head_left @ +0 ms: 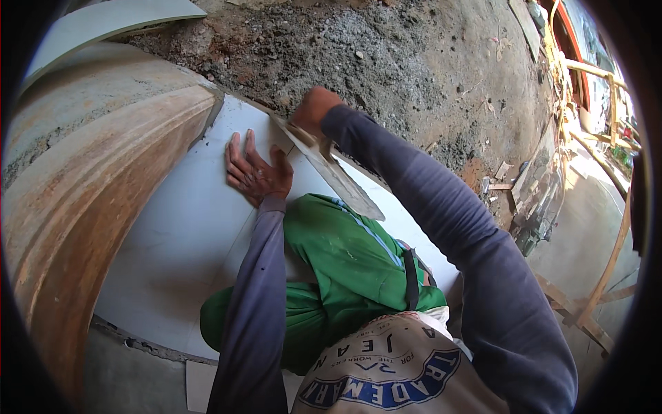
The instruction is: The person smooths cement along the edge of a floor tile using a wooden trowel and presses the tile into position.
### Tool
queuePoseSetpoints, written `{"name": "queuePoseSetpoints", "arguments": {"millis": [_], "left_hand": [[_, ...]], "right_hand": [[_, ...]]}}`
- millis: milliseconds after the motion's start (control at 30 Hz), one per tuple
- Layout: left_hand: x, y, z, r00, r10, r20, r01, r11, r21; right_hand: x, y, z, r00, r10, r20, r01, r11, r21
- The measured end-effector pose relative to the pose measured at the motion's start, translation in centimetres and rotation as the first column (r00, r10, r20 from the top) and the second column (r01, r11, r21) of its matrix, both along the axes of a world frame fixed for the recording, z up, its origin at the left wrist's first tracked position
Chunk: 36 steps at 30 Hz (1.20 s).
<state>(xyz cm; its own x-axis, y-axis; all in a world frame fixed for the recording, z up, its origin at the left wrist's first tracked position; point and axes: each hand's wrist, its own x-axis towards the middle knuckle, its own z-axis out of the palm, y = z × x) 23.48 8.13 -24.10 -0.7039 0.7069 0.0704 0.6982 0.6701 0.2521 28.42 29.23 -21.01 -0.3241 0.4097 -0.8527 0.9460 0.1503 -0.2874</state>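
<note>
My left hand [256, 171] lies with fingers spread on a white floor tile [238, 117], close to the tile's far edge. In my right hand [316, 110] is the handle of a plastering trowel [345, 186], with the fist closed round it. The trowel's long flat blade is smeared with grey and slants from the tile's far edge down toward my knee. Part of the handle is hidden by my fingers. More white tiles [172, 207] lie under and beside my bent legs in green trousers [338, 241].
A curved, moulded concrete base [103, 172] rises along the left. At the upper left lies a loose pale tile [117, 17]. Rough ground with crumbly grey mortar [365, 55] stretches beyond the tiles. Wooden poles [610, 265] and debris [534, 207] stand and lie at the right.
</note>
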Motion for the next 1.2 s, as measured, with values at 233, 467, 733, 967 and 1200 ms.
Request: {"name": "queuePoseSetpoints", "arguments": {"millis": [233,467,733,967,1200], "left_hand": [[-0.1,-0.1,0.3,1.0,-0.005,0.014,0.005,1.0,-0.024],[0.4,0.4,0.8,0.998,-0.04,0.038,0.04,0.999,-0.001],[-0.1,-0.1,0.2,1.0,0.013,0.018,-0.013,1.0,-0.004],[0.1,0.0,0.1,1.0,0.009,0.003,-0.009,1.0,-0.021],[0.5,0.6,0.2,1.0,-0.008,0.027,0.007,1.0,0.031]], "right_hand": [[-0.6,0.0,-0.5,0.998,-0.022,0.055,0.024,0.999,-0.041],[-4.4,1.5,-0.5,0.999,0.047,-0.024,-0.047,0.999,-0.001],[1.6,0.0,1.5,0.982,0.147,0.118,-0.136,0.986,-0.092],[-0.5,0.1,0.0,0.994,-0.065,0.089,0.07,0.996,-0.056],[18.2,-4.9,-6.8,0.946,0.286,0.153,-0.287,0.958,-0.012]]}}
